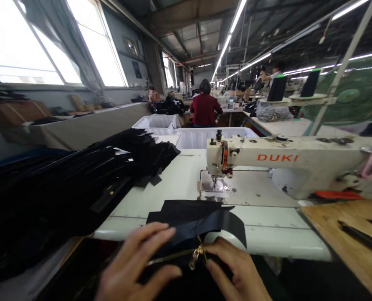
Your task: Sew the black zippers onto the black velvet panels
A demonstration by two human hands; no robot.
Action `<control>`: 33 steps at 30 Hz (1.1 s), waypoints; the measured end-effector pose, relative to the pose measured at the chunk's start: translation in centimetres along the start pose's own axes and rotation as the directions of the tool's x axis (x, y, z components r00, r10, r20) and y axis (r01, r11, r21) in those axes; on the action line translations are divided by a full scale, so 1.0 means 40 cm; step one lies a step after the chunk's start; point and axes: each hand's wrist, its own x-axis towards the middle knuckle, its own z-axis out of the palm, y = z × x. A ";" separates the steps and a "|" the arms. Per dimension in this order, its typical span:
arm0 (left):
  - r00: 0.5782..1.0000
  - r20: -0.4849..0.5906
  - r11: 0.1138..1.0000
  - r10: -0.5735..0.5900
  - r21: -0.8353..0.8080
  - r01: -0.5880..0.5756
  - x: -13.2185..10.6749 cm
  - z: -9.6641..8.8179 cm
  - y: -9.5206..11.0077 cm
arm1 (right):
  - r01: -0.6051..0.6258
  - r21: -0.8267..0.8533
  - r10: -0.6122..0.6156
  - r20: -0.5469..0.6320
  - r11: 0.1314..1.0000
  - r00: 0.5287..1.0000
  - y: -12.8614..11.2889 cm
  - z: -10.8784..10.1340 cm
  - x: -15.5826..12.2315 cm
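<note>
Dark fabric pieces (pixel 186 213) lie at the table's front edge, with one strip curling over to the right. A zipper (pixel 170 256) with gold teeth runs across the black cloth in front of me, and its gold slider (pixel 196 257) hangs between my hands. My right hand (pixel 232 267) pinches the zipper just right of the slider, thumb and forefinger closed on it. Slightly blurred, my left hand (pixel 142 261) hovers over the left part of the zipper, its fingers and thumb apart. Behind the fabric stands a white sewing machine (pixel 251 154) marked DUKI, its needle area facing me.
A large heap of black pieces (pixel 63 188) covers the table's left side. On the right, a wooden board (pixel 345 225) holds dark tools. White bins (pixel 186 138) stand beyond the table. Farther off, a person in a dark red top (pixel 204 108) sits facing away. A fan (pixel 345 94) is at right.
</note>
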 end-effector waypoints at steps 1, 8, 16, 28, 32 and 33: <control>0.998 0.005 0.998 0.060 -0.035 -0.060 0.002 0.024 0.017 | 0.019 0.002 -0.019 0.000 1.000 1.000 -0.003 0.002 0.001; 0.991 0.131 0.954 0.028 -0.301 0.013 0.005 0.120 0.071 | 0.011 0.043 -0.014 0.059 0.999 0.998 -0.019 -0.014 -0.010; 0.990 0.109 0.972 0.094 -0.226 -0.067 -0.020 0.108 0.051 | -0.007 -0.024 0.009 0.080 1.000 0.997 -0.016 -0.004 -0.005; 0.965 0.261 0.944 -0.025 -0.313 0.109 -0.011 0.099 0.045 | 0.055 -0.284 -0.097 -0.134 0.957 0.986 -0.023 -0.072 -0.025; 0.956 0.288 0.932 -0.056 -0.329 0.154 -0.008 0.098 0.050 | 0.149 -0.381 -0.252 -0.236 0.912 0.938 -0.035 -0.076 -0.009; 0.955 0.290 0.929 -0.060 -0.333 0.159 -0.008 0.099 0.050 | 0.151 -0.430 -0.284 -0.266 0.890 0.921 -0.033 -0.075 -0.007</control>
